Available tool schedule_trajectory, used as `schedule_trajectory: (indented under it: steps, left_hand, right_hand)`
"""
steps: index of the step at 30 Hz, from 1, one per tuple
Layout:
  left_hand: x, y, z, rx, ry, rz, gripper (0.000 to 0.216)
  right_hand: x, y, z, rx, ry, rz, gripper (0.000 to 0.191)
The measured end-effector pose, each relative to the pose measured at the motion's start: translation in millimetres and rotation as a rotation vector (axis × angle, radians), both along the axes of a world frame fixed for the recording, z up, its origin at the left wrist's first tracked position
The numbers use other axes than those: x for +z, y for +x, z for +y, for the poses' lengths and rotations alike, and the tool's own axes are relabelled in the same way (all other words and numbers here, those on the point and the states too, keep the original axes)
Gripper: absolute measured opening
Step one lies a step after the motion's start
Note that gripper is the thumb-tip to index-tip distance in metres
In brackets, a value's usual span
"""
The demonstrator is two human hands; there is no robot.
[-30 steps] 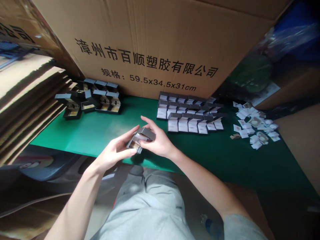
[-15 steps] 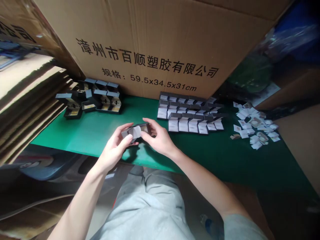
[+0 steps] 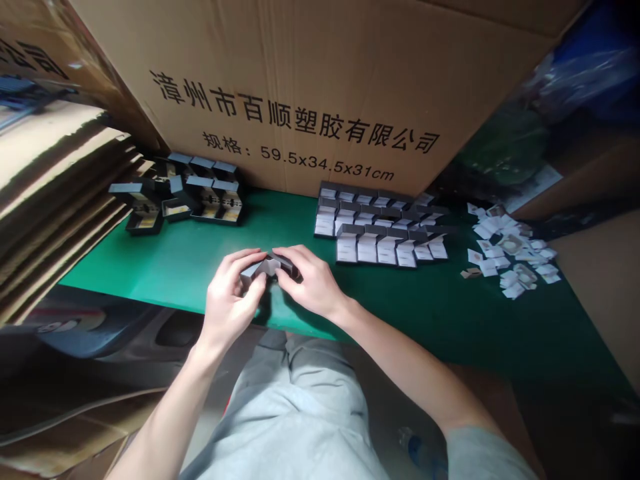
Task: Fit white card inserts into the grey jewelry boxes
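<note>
The left hand [image 3: 230, 292] and right hand [image 3: 314, 283] are now curling closer over the small box [image 3: 271, 266], holding it between them near the desk's [image 3: 170, 260] front edge, seemingly steadying it more firmly.

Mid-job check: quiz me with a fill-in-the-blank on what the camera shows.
The left hand and the ____ hand hold the same small box.
The tabletop is coloured ____.
The printing on the big carton is coloured ____.
Boxes near the stacked cardboard lie to the small box's ____, not its right.

Missing: right; green; black; left.
</note>
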State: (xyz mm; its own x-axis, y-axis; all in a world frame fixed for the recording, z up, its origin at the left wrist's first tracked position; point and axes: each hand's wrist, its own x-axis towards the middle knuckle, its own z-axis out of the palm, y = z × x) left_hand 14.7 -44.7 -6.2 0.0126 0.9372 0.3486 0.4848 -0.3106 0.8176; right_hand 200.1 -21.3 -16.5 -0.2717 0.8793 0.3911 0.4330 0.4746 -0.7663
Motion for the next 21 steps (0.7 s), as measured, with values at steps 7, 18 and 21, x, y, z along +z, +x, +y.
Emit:
schedule_trajectory:
  steps: [7,18,21]
  left_hand:
    - [-6.6,7.2,-3.7,0.058,0.11,0.114,0.022]
    - [-9.2,13.4,-10.2,0.095,0.12,0.135,0.025]
    - [-13.0,11.5,-11.6,0.089,0.113,0.138,0.026]
  right_hand:
    - [-2.5,-1.3,-0.6,-0.004,0.0,-0.077,0.041]
    - [-1.4,-1.8,-1.3,-0.04,-0.029,-0.126,0.039]
    - [-0.3,-2.5,-2.0,-0.05,-0.032,-0.129,0.037]
